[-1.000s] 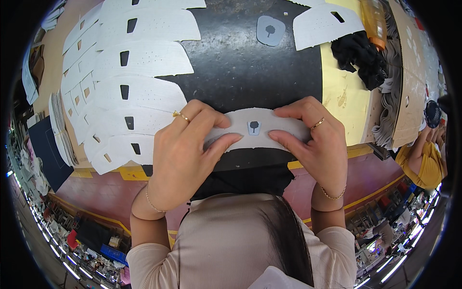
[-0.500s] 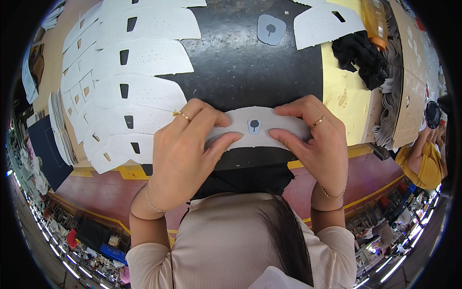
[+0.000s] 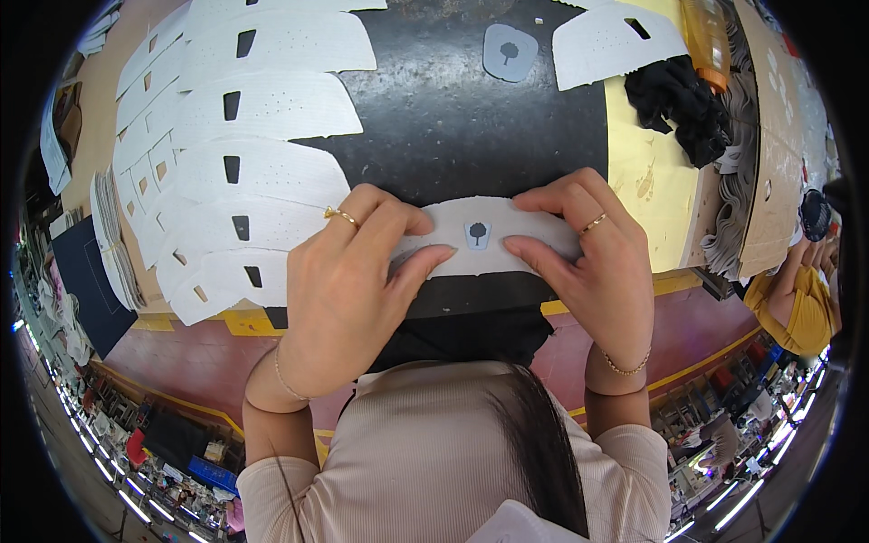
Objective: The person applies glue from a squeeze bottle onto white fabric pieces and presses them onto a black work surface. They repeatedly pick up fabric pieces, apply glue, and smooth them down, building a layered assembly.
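Left hand [image 3: 339, 262] and right hand [image 3: 605, 253] are each clamped, thumb against fingers, on opposite ends of a curved pale grey piece [image 3: 477, 265], which sits between them near the table's front edge. From the far left come a dark navy board [image 3: 90, 290], a stack of pale pieces [image 3: 110, 237], then overlapping white panels [image 3: 285, 167] with trapezoid holes, reaching close to the left hand. At the centre lies a black work surface [image 3: 434, 118]; the curved piece shows a small light-blue patch [image 3: 477, 243] with a dark tree figure at its middle. Beyond it rests a rounded grey-blue patch [image 3: 498, 52]. Farther right are a single white panel [image 3: 602, 43], a yellow sheet [image 3: 644, 217], a bunched black cloth [image 3: 674, 104], an orange bottle [image 3: 704, 41] and wavy grey pieces [image 3: 729, 190].
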Motion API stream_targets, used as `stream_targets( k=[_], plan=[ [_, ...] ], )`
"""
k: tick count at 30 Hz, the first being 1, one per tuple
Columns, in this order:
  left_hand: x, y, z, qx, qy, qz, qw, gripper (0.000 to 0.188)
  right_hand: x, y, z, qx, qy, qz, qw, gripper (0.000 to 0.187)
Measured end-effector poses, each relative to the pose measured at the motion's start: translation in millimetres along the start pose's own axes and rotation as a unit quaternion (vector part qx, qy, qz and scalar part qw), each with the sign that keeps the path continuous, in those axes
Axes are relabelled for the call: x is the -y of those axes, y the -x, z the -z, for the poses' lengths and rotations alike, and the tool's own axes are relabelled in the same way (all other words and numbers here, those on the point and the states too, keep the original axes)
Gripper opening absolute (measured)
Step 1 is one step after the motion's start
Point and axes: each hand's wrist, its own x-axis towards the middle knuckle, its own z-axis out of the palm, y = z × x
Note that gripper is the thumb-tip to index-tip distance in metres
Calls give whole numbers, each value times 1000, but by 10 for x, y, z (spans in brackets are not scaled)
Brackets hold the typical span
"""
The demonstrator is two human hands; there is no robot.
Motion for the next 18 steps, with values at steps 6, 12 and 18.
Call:
stream_targets(
  k=[6,12,18],
  plan=[
    [-45,36,-9,-7,-28,12,1000,24,-21,0,34,41,1,12,999,26],
    [-58,66,-36,-35,-142,-55,988,31,28,57,-13,-1,102,34,994,30],
    [-6,175,-154,-56,-124,-145,980,31,-8,154,-72,-36,227,152,961,31]
  ],
)
